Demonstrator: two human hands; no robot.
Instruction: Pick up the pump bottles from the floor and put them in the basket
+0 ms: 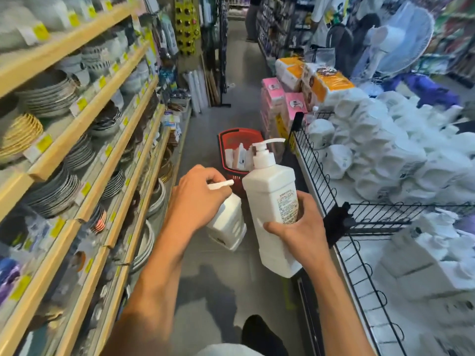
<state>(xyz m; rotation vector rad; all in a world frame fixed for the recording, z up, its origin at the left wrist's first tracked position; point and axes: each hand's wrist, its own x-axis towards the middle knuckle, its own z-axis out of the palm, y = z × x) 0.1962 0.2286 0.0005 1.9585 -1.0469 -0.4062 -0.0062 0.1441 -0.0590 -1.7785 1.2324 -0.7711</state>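
Fingers of the right hand are curled round the lower body of a tall white pump bottle, thumb on the labelled side, and it stands nearly upright in the air with its pump head pointing right. Over at the left hand the fingers are bent tight over the neck of a second pump bottle, which hangs tilted with its base towards the floor and its nozzle sticking out from under the knuckles. That makes two pump bottles in hand, one per hand, both off the ground and close together without touching.

One red basket sits on the floor straight ahead, beyond the two bottles, between the shelves on the left and a black wire bin on the right. Inside the basket are several white bottles standing or leaning; their exact number cannot be told from here.

White bags are heaped in the wire bin. Pink packs and orange packs are stacked behind it. Stacks of plates and bowls fill the shelves. One black shoe shows at the bottom edge
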